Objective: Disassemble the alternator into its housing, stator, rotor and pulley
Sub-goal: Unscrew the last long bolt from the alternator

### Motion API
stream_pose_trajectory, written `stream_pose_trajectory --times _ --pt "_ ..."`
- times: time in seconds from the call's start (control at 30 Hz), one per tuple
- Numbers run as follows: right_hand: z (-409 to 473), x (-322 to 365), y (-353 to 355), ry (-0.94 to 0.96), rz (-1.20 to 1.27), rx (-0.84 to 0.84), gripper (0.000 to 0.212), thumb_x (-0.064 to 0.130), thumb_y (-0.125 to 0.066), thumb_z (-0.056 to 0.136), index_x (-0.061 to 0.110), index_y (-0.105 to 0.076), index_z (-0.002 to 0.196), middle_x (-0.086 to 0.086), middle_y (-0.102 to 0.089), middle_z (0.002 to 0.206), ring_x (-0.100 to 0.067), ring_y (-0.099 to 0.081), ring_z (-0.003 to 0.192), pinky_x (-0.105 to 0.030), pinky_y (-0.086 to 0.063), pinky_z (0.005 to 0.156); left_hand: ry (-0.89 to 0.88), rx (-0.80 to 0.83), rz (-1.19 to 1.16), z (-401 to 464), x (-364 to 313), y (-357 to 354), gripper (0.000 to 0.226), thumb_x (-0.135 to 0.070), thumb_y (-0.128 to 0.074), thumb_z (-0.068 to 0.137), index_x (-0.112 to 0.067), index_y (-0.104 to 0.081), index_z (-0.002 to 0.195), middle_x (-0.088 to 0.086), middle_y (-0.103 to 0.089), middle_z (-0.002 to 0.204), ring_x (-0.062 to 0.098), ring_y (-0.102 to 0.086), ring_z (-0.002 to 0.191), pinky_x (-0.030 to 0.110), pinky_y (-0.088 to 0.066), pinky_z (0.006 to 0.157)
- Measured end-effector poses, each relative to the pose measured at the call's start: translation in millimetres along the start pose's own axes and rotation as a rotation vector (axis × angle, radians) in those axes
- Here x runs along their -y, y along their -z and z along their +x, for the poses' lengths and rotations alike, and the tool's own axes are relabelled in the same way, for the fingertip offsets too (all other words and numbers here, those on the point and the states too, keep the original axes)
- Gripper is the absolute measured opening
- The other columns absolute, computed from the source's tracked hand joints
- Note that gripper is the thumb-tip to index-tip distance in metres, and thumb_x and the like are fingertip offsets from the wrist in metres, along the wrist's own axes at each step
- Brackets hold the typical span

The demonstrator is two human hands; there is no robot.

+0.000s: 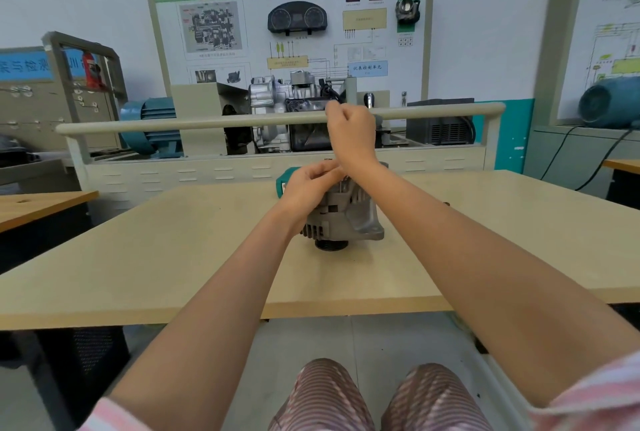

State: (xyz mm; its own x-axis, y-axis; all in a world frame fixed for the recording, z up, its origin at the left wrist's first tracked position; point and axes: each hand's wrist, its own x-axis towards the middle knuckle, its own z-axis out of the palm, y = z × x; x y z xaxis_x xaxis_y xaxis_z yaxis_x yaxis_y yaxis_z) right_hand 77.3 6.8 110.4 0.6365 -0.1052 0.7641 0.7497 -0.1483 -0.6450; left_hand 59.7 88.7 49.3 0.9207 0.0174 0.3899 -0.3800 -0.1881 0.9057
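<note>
Standing pulley-down near the middle of the pale table [145, 257], the alternator [341, 219], with the black pulley [330, 244] at the bottom and touching the tabletop. Gripping its upper left side, the left hand [308, 186], fingers curled over the grey housing [363, 222] to steady it. Hovering well above the unit, the right hand [351, 131], fingers closed tight and apparently pinching something small and pale at the fingertips, maybe a bolt or a tool end; too small for telling which. Lying just behind the alternator, partly hidden, a teal tool [284, 178].

Risks, as a judgement only: balancing on the narrow pulley, so possibly tipping or rolling off if the left grip is loosening while the right is pulling or twisting. Possibly dropping the small part from the raised pinch and losing it off the table. Possibly straining the housing halves if prying unevenly with some fasteners remaining.
</note>
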Motion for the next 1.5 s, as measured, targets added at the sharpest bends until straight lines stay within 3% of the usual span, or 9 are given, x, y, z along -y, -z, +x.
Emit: stream_pose_trajectory --times 0.27,0.4,0.57,0.67,0.8,1.1,1.27,1.4,1.5 --pt "9 10 5 -0.309 0.444 -0.010 0.046 0.009 -0.040 0.090 0.014 -0.033 0.044 0.005 -0.033 0.036 -0.013 -0.037 0.044 -0.029 -0.041 0.069 0.006 0.000 -0.014 1 1 0 0.031 -0.023 -0.066 0.090 -0.012 -0.066 0.119 0.005 -0.070 0.113 0.021 -0.063 0.110 0.041 -0.046 0.103" --pt "-3 2 -3 0.011 -0.068 0.030 0.044 0.015 -0.045 0.092 0.011 -0.039 0.048 0.000 -0.039 0.048 -0.013 -0.039 0.051 -0.027 -0.036 0.057 -0.038 -0.017 -0.016 1 2 -1 0.011 -0.010 -0.063 0.091 -0.011 -0.068 0.101 0.007 -0.070 0.095 0.023 -0.064 0.095 0.038 -0.050 0.089" --pt "-18 -4 -11 0.331 -0.679 -0.157 0.027 0.021 -0.046 0.088 0.008 -0.058 0.067 0.000 -0.046 0.071 -0.020 -0.044 0.081 -0.032 -0.033 0.088 -0.013 -0.060 0.041 2 4 0 0.012 0.001 -0.056 0.089 -0.003 -0.064 0.098 0.009 -0.063 0.080 0.022 -0.057 0.080 0.027 -0.045 0.067" --pt "-13 -3 -10 0.281 -0.450 -0.129 0.037 0.018 -0.048 0.090 0.013 -0.043 0.053 0.005 -0.040 0.057 -0.017 -0.042 0.071 -0.031 -0.034 0.081 -0.024 -0.031 0.053 -1 -1 1 0.018 -0.003 -0.056 0.090 -0.017 -0.065 0.083 0.002 -0.065 0.076 0.015 -0.059 0.076 0.017 -0.047 0.061" --pt "-1 2 -7 -0.020 -0.023 -0.022 0.047 0.016 -0.044 0.092 0.014 -0.035 0.046 0.001 -0.033 0.044 -0.013 -0.030 0.047 -0.028 -0.031 0.056 -0.006 0.031 0.042 -2 -2 1 0.024 -0.018 -0.059 0.094 -0.012 -0.067 0.116 0.007 -0.070 0.112 0.021 -0.062 0.111 0.039 -0.046 0.101" --pt "13 6 2 -0.294 0.426 0.121 0.054 0.013 -0.036 0.094 0.012 -0.038 0.040 0.004 -0.042 0.037 -0.014 -0.045 0.051 -0.033 -0.044 0.080 0.015 0.031 -0.037 -1 -2 3 0.031 -0.022 -0.062 0.092 -0.013 -0.066 0.121 0.004 -0.069 0.117 0.019 -0.061 0.115 0.042 -0.041 0.109" --pt "2 3 -2 -0.002 -0.194 0.176 0.046 0.020 -0.039 0.094 0.014 -0.046 0.049 0.007 -0.045 0.050 -0.010 -0.045 0.056 -0.029 -0.039 0.063 -0.017 -0.028 -0.020 3 2 2 0.015 -0.012 -0.063 0.091 -0.009 -0.070 0.104 0.003 -0.072 0.095 0.017 -0.066 0.095 0.024 -0.052 0.081" --pt "-13 -5 -11 0.321 -0.993 0.050 0.030 0.027 -0.041 0.089 0.008 -0.064 0.088 -0.006 -0.058 0.094 -0.024 -0.049 0.094 -0.035 -0.034 0.090 0.005 -0.090 0.070 6 3 2 0.020 -0.002 -0.051 0.090 -0.018 -0.058 0.080 -0.001 -0.061 0.069 0.010 -0.054 0.066 0.016 -0.042 0.052" --pt "-11 -5 -9 0.292 -0.947 0.011 0.031 0.027 -0.040 0.089 0.008 -0.064 0.088 -0.005 -0.055 0.090 -0.021 -0.045 0.092 -0.034 -0.033 0.091 0.007 -0.081 0.066 5 1 0 0.021 -0.002 -0.053 0.090 -0.019 -0.060 0.080 -0.002 -0.062 0.070 0.010 -0.055 0.068 0.015 -0.041 0.052"
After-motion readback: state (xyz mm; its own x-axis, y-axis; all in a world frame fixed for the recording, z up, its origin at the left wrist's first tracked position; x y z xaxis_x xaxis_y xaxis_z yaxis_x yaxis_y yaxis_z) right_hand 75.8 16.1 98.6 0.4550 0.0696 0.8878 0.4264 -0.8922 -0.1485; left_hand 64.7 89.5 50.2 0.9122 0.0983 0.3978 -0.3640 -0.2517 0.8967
